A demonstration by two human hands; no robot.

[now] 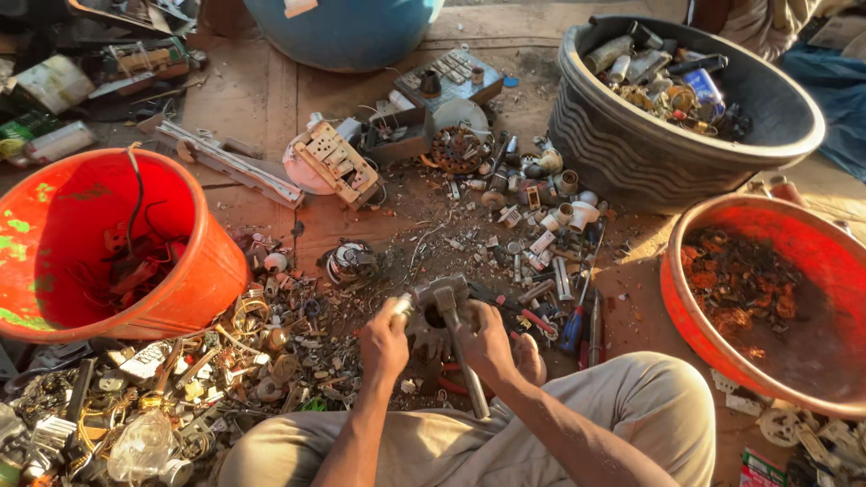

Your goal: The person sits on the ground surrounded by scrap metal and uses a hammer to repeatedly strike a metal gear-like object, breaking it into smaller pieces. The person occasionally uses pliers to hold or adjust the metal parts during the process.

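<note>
head view: my right hand (487, 338) grips a hammer (456, 329), handle running back toward me. my left hand (383, 343) pinches a small metal part (403, 307) just left of the hammer head.

— What is the hammer (456, 329) like?

— It has a dull grey metal head with a long, thin handle. The head sits up near the middle of the floor, just above the scrap, and the handle slants down and to the right toward the person's lap. The right hand (487, 341) is wrapped around the handle close under the head.

— And the other piece?

— A small metal part (403, 307), pale and shiny at its tip, pinched in the left hand (383, 341). It pokes out from the top of the fist, just beside the hammer head. Its exact shape is too small to tell.
</note>
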